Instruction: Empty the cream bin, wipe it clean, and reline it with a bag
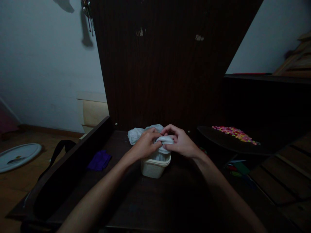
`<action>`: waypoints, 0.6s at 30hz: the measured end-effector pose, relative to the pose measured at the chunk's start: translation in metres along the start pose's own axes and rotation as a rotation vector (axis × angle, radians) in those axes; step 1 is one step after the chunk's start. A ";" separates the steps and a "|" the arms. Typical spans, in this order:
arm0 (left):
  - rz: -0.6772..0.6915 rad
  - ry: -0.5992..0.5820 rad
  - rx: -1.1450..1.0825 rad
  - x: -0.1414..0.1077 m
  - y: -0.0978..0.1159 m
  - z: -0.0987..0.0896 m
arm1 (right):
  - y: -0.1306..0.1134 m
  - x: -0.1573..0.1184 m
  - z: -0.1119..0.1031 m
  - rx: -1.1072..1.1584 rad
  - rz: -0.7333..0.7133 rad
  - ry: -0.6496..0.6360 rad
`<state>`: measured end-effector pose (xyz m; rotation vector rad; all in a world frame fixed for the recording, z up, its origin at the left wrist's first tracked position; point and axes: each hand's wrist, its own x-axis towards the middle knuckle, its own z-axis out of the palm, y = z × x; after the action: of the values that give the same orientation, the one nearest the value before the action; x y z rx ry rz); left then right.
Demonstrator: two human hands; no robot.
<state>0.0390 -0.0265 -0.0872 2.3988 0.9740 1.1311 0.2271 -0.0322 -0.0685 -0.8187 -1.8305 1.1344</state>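
Note:
A small cream basket [153, 169] stands on the dark wooden surface [148, 200]. Above its rim, my left hand [147, 142] and my right hand [179, 141] pinch a bunched white cloth or bag [165, 141] between them. The fingers of both hands are curled around it, the left from its left side and the right from its right side. More whitish translucent material shows inside the basket under my hands. Behind my left hand lies a crumpled white plastic bag [134, 135].
A purple cloth [99, 160] lies at the left, beside a raised dark side board [73, 168]. Pink and yellow small pieces [234, 133] cover a dark shelf at the right. A tall dark panel [160, 71] rises behind the basket.

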 end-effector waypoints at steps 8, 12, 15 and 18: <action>0.018 -0.025 -0.035 -0.001 0.003 0.002 | 0.004 -0.001 0.011 -0.638 -0.283 0.238; 0.026 -0.004 -0.089 -0.002 0.003 0.004 | 0.004 -0.004 0.016 -0.816 -0.308 0.217; -0.008 0.010 -0.072 -0.002 0.004 0.004 | 0.004 -0.005 0.018 -0.849 -0.338 0.252; -0.086 0.027 -0.052 -0.002 0.005 0.001 | 0.003 -0.005 0.019 -0.812 -0.377 0.251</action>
<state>0.0416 -0.0315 -0.0863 2.2837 1.0323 1.1471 0.2133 -0.0430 -0.0774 -0.9382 -2.1054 0.0114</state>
